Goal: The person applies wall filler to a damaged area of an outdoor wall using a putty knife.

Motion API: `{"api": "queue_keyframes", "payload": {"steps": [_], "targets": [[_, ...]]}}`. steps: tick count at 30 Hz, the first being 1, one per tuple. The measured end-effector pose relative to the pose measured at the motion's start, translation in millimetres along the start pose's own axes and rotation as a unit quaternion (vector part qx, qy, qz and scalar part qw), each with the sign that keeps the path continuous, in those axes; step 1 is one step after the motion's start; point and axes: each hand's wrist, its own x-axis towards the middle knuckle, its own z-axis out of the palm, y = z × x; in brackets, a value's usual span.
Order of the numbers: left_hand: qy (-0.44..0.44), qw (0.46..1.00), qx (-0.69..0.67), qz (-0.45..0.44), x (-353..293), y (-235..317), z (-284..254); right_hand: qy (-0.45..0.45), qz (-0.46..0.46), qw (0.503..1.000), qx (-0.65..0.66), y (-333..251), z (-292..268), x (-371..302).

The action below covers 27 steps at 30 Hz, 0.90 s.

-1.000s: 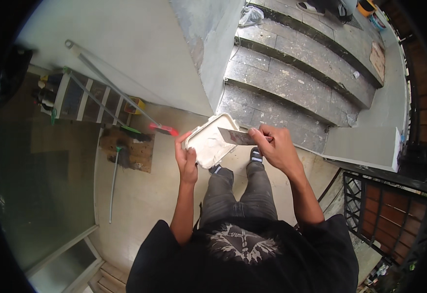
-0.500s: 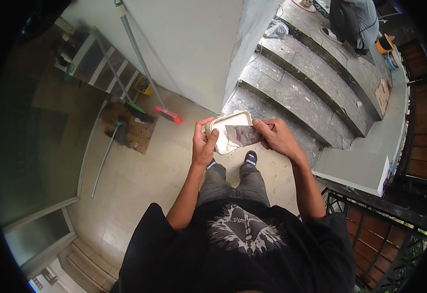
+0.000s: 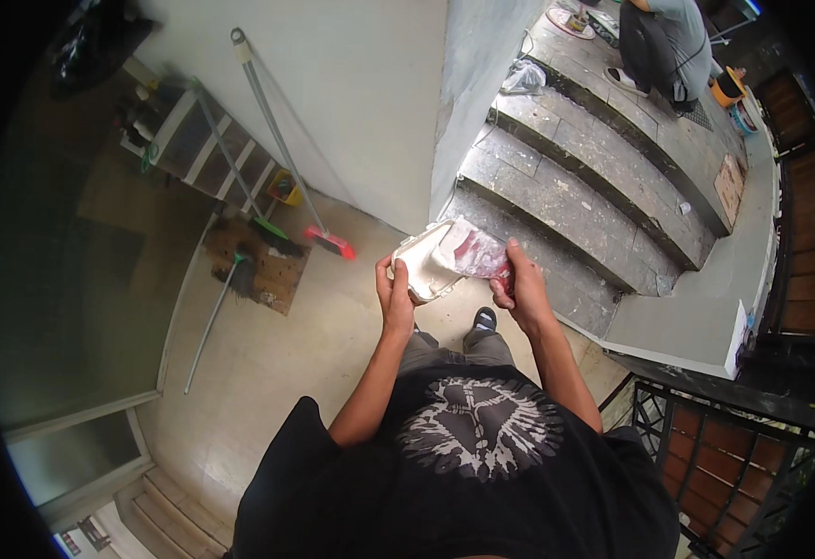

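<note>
My left hand (image 3: 396, 296) is closed on the near left side of a shallow white tub (image 3: 416, 264) with white paste inside, its thumb over the rim. In my right hand (image 3: 525, 289) is a wide putty knife (image 3: 474, 251) with a red part by the grip. The blade points left and lies over the tub's right side. White paste is smeared across the face of the blade that shows. Whether the blade touches the tub's rim cannot be told. Both hands are held in front of my black shirt, above the floor.
Paint-spotted grey steps (image 3: 566, 182) curve up to the right, where a person (image 3: 661, 51) crouches near an orange bucket (image 3: 729, 87). A pink-headed broom (image 3: 330, 242) leans on the white wall (image 3: 356, 93). More brushes stand by a cardboard sheet (image 3: 281, 279). A dark metal gate (image 3: 724, 447) is at the lower right.
The putty knife has turned over, so a paste-smeared face with red by the grip shows instead of the greyer one. The tub has tilted, and both hands sit slightly lower in view.
</note>
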Motion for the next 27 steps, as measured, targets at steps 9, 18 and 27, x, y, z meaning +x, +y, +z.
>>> {"api": "queue_keyframes", "payload": {"steps": [9, 18, 27], "targets": [[0.042, 0.996, 0.006, 0.079, 13.3, -16.0, 20.5, -0.007, 0.068, 0.997, 0.042, 10.1, -5.0, 2.0], [0.104, 0.988, -0.001, 0.114, 16.0, -14.7, 34.9, 0.007, 0.078, 0.997, 0.028, -3.4, -18.2, 2.7], [0.147, 0.983, -0.040, 0.104, 18.6, -22.4, 37.5, -0.006, 0.091, 0.996, 0.010, -18.6, -29.9, 4.7]]}}
